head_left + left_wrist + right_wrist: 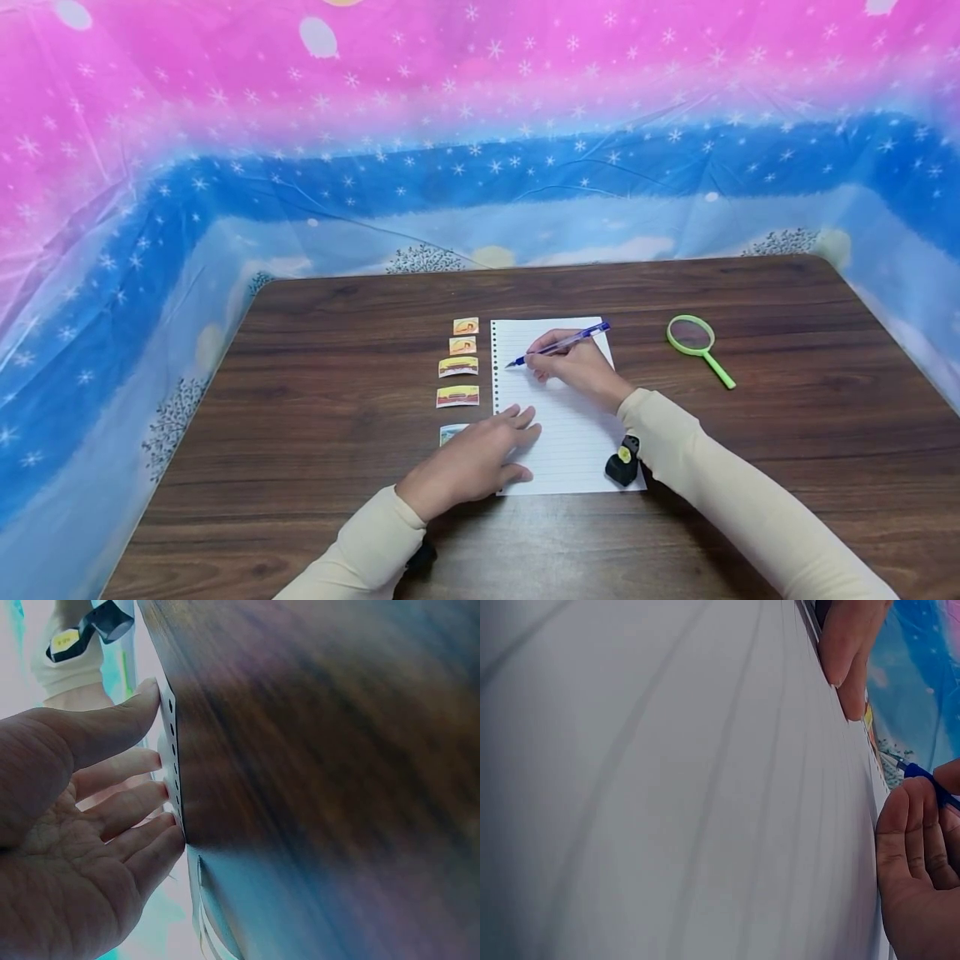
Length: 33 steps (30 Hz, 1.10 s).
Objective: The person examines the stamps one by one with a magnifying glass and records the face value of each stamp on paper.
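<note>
A lined sheet of paper (573, 454) with punched holes down its left side lies on the table. My right hand (577, 367) pinches a blue pen (577, 337) over the upper part of the sheet, its tip near the left margin; whether the tip touches the paper I cannot tell. In the right wrist view the pen (915, 772) shows between thumb and fingers. My left hand (476, 458) rests on the lower left of the sheet with fingers extended, and in the left wrist view its fingertips touch the paper's holed edge (174, 742). It partly covers a small picture card (452, 432).
Left of the sheet, several small stamp-like cards (457, 396) stand in a column on the brown wooden table (315, 433). A green magnifying glass (707, 350) lies to the right. Behind the table hangs a pink and blue cloth (480, 158).
</note>
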Tool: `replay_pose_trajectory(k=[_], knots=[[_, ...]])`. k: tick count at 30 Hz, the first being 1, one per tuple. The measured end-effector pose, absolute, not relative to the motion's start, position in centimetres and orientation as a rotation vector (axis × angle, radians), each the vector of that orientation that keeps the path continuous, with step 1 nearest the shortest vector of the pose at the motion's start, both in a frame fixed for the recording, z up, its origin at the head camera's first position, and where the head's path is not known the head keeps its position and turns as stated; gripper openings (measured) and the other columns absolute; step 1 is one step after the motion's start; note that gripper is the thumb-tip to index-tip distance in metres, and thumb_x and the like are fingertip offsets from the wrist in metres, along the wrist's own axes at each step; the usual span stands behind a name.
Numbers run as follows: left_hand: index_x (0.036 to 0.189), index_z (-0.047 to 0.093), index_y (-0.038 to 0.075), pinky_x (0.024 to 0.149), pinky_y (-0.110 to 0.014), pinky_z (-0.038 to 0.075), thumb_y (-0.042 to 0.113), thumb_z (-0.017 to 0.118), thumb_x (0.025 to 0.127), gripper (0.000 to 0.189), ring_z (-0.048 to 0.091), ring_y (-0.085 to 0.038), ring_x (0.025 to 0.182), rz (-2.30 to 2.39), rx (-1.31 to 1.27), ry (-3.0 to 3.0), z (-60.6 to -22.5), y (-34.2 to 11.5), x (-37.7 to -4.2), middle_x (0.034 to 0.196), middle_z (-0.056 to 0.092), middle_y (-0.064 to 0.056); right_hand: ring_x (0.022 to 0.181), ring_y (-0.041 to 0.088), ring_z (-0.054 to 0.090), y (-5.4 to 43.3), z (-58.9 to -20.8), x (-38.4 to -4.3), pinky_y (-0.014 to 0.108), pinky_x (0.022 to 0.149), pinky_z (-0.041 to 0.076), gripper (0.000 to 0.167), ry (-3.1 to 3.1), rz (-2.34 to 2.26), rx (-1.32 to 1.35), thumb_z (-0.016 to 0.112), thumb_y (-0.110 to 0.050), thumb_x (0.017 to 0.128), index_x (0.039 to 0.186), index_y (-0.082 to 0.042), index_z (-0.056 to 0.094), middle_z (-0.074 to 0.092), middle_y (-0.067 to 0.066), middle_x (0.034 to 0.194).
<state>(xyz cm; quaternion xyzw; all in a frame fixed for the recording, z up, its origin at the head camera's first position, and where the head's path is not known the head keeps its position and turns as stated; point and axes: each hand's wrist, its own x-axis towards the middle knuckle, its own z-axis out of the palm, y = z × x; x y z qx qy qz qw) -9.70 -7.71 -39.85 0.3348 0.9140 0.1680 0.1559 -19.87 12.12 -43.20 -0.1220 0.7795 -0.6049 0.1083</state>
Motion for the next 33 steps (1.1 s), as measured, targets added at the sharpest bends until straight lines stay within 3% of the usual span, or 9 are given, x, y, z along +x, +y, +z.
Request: replay_pose_trajectory(k=[11, 21, 33], knots=[[0.142, 0.059, 0.004, 0.115, -0.044, 0.036, 0.027, 0.074, 0.094, 0.055, 0.038, -0.033, 0.145, 0.469, 0.976, 2.635, -39.94, -7.69, -9.76, 0.154, 0.045, -0.016, 0.075, 0.021, 0.069, 11.88, -43.12, -19.71, 0.029, 0.070, 0.051, 0.011, 2.343, -1.725, -0.391, 0.073, -0.014, 0.093, 0.099, -0.005, 0.072, 0.073, 0.009, 0.085], [0.143, 0.058, 0.005, 0.114, -0.044, 0.037, 0.026, 0.074, 0.094, 0.055, 0.036, -0.031, 0.146, 0.488, 0.948, 2.613, -39.98, -7.69, -9.76, 0.155, 0.044, -0.015, 0.076, 0.022, 0.068, 12.03, -43.46, -19.71, 0.029, 0.072, 0.054, 0.011, 2.290, -1.770, -0.434, 0.072, -0.012, 0.093, 0.100, -0.002, 0.072, 0.073, 0.014, 0.088], [0.143, 0.058, 0.004, 0.115, -0.044, 0.036, 0.026, 0.074, 0.094, 0.055, 0.036, -0.032, 0.146, 0.484, 0.964, 2.617, -40.00, -7.70, -9.79, 0.154, 0.044, -0.015, 0.070, 0.019, 0.062, 12.18, -43.22, -19.63, 0.027, 0.067, 0.047, 0.010, 2.287, -1.746, -0.454, 0.072, -0.012, 0.093, 0.097, -0.003, 0.073, 0.069, 0.012, 0.078]])
